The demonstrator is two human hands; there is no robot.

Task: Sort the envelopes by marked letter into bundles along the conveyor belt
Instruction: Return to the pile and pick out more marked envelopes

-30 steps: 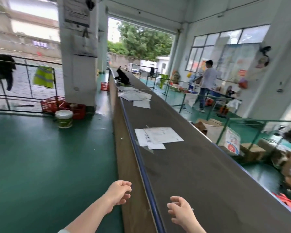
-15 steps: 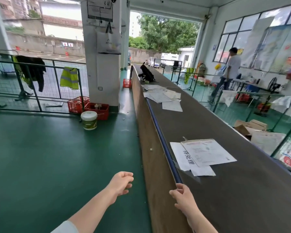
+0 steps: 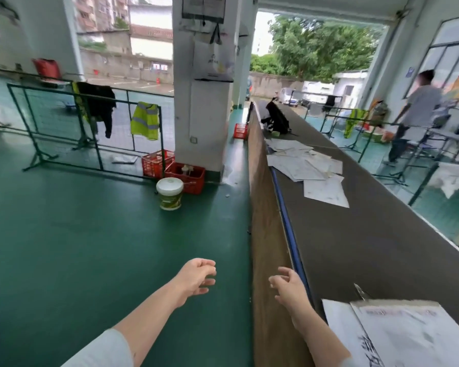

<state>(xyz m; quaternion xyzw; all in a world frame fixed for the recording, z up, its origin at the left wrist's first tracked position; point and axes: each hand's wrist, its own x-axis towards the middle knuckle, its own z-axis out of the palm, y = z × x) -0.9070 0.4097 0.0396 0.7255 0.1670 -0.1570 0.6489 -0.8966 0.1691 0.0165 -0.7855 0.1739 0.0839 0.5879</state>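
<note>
**Head view: past the near bundle, making for the far heap**

Within 1 second the near bundle of white paper envelopes has slid from mid-belt to the bottom right corner. The loose heap of white envelopes farther up has drawn closer, so the person is probably walking to fetch more. The left hand hangs over the floor and the right hand is beside the blue rail. Both have loosely curled fingers and carry nothing. The dark grey conveyor belt runs behind a brown side panel. On the glossy green floor stand a white plastic bucket and red plastic crates.
</note>
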